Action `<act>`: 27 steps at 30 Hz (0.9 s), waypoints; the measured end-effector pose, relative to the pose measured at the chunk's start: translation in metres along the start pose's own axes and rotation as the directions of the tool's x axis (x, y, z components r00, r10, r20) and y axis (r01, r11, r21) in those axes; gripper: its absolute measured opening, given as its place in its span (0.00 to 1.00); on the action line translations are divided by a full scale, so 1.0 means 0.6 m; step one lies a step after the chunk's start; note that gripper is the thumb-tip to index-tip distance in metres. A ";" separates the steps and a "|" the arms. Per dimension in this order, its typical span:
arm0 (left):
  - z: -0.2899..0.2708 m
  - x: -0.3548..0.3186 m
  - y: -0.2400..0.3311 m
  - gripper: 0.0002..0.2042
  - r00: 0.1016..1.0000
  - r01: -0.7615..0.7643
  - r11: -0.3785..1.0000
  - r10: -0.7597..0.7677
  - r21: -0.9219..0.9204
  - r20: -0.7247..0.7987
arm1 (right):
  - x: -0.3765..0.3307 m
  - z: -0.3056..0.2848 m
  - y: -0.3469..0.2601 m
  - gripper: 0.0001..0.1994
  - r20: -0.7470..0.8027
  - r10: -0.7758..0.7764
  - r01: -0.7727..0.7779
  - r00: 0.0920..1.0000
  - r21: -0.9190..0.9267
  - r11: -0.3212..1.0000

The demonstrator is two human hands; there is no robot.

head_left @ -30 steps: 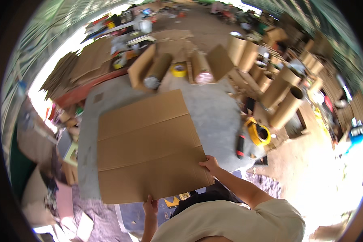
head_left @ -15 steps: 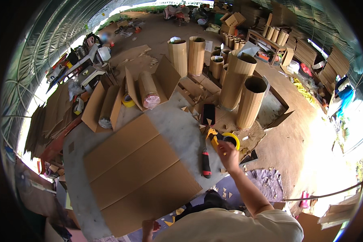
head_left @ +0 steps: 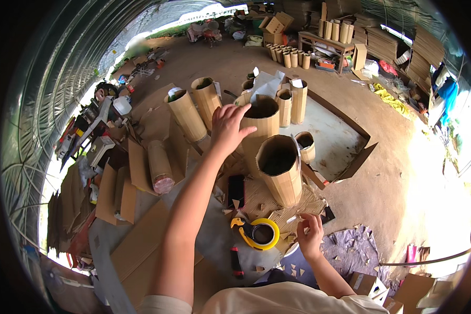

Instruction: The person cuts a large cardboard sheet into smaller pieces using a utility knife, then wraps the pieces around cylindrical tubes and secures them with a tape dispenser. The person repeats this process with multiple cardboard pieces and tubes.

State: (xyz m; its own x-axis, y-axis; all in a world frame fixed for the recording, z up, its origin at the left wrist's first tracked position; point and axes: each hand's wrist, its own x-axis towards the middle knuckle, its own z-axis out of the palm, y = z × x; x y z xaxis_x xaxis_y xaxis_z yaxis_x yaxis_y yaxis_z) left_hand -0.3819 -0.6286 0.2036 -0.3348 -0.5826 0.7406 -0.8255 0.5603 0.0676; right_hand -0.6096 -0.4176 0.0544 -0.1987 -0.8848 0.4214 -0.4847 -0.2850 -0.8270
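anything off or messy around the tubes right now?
Yes. Small cardboard scraps are strewn over the mat and floor near the right hand. One tube lies on its side left of the left hand, while the other cardboard tubes stand upright. Nothing looks broken.

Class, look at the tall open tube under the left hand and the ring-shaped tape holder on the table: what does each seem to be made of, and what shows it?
Tall tube: apparently matte brown cardboard, with a raw rim. Tape holder: likely glossy yellow plastic with a dark inner ring.
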 end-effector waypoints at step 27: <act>-0.636 -0.427 0.059 0.15 0.430 0.834 0.547 -0.724 -0.069 -0.539 | -0.165 0.354 -0.146 0.39 0.951 -0.265 -0.922 -0.157 -0.237 -0.305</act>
State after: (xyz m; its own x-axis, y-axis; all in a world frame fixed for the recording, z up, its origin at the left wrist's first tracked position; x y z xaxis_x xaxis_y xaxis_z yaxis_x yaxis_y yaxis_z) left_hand -0.1516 -0.2346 0.2714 0.6985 -0.3391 0.6302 -0.6996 -0.1383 0.7010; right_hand -0.3665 -0.3830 0.0061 0.9699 -0.1362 -0.2017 0.1290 0.9905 -0.0485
